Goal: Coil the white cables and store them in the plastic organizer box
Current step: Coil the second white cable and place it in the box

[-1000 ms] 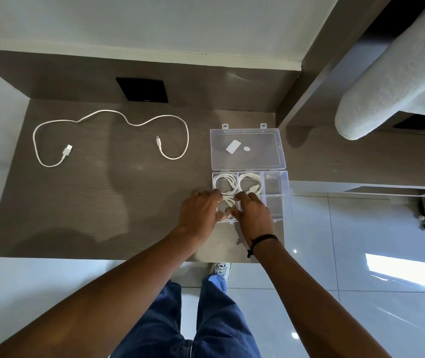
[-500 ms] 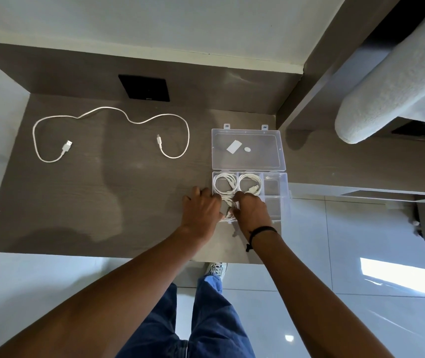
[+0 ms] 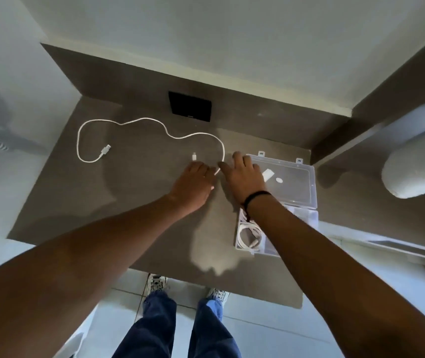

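A loose white cable [image 3: 154,122] snakes across the brown table [image 3: 103,202], its USB plug [image 3: 105,150] at the left and its small plug [image 3: 194,156] near my hands. My left hand [image 3: 193,184] curls its fingers over the cable's right-hand bend. My right hand [image 3: 242,177] lies beside it with fingers spread, thumb touching the same bend. The clear plastic organizer box [image 3: 306,218] stands at the right with its lid [image 3: 296,182] laid open. A coiled white cable [image 3: 248,236] rests in its near left compartment. My right forearm hides other compartments.
A black square plate [image 3: 189,106] sits on the back panel. A white padded roll [image 3: 412,166] juts in at the right. Walls close the table's left and back. My legs [image 3: 180,326] and shoes stand below the front edge.
Both hands have left the box's near compartment and moved up and left to the loose cable. The view has shifted, so the box now lies to the right.
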A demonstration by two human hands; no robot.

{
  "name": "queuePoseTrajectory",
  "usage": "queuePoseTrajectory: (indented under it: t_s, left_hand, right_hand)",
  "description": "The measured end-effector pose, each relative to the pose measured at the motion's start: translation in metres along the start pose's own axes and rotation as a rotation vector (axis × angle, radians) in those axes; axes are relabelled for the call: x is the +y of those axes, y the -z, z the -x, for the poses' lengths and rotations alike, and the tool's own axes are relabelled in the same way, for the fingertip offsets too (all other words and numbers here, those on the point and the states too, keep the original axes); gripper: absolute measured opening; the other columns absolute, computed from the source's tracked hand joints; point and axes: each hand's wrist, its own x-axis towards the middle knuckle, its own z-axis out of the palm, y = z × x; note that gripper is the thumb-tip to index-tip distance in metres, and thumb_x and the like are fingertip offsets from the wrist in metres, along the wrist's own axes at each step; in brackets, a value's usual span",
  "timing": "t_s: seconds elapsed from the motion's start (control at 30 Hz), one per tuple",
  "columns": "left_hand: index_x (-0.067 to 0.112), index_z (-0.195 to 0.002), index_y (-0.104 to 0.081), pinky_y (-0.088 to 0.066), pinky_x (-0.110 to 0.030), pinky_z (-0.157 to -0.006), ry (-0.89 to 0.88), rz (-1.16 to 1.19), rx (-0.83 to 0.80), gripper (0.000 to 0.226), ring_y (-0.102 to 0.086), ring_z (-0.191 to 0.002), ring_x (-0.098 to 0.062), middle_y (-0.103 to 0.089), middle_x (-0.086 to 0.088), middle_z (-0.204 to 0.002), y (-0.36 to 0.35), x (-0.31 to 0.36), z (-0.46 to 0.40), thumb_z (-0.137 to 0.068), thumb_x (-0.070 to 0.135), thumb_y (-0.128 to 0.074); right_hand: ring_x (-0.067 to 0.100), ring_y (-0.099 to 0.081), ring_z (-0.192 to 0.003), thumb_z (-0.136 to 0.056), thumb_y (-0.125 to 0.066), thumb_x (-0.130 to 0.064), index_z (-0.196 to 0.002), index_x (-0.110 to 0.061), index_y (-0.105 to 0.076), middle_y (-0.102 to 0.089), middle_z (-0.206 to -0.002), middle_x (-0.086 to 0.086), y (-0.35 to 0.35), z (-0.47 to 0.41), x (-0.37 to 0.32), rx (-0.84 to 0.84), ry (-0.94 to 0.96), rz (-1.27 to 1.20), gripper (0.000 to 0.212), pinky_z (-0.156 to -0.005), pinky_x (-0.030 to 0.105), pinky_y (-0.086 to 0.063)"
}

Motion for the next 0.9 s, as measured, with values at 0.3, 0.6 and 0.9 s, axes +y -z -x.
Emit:
queuePoseTrajectory:
  t_s: [0.3, 0.6, 0.9]
  left_hand:
    - [-0.002, -0.114, -0.070, -0.051, -0.053, -0.098, -0.013, 0.400, 0.164, 0.022, -0.062, -0.103, -0.047, -0.065, -0.027, -0.102, -0.009, -0.018, 0.019, -0.095, -0.004, -0.059]
    - [0.005, -0.115, -0.074, -0.056, -0.032, -0.070, 0.110, 2.330, 0.122, 0.028, -0.056, -0.071, -0.016, -0.065, -0.007, -0.084, 0.087, -0.021, 0.084, -0.098, 0.026, -0.066]
    - [0.011, -0.117, -0.077, -0.038, -0.039, -0.120, 0.370, 2.217, 0.192, 0.035, -0.052, -0.142, -0.024, -0.070, -0.009, -0.137, 0.082, -0.068, 0.111, -0.106, 0.015, -0.044]
  right_hand:
    - [0.035, -0.057, -0.123, -0.089, -0.061, -0.020, -0.109, -0.015, -0.067, -0.070, -0.115, 0.010, -0.018, -0.038, 0.017, 0.144, 0.455, 0.118, 0.021, -0.099, 0.047, -0.045]
    - [0.016, -0.051, -0.061, -0.103, -0.040, -0.029, -0.100, -0.023, -0.044, -0.055, -0.072, -0.005, 0.033, -0.006, -0.029, 0.157, 0.051, -0.757, 0.008, -0.053, 0.032, -0.035]
    - [0.038, -0.061, -0.096, -0.097, -0.047, -0.024, -0.116, -0.012, -0.055, -0.070, -0.096, 0.016, 0.058, 0.040, -0.108, -0.036, 0.530, -0.319, 0.024, -0.079, 0.041, -0.050]
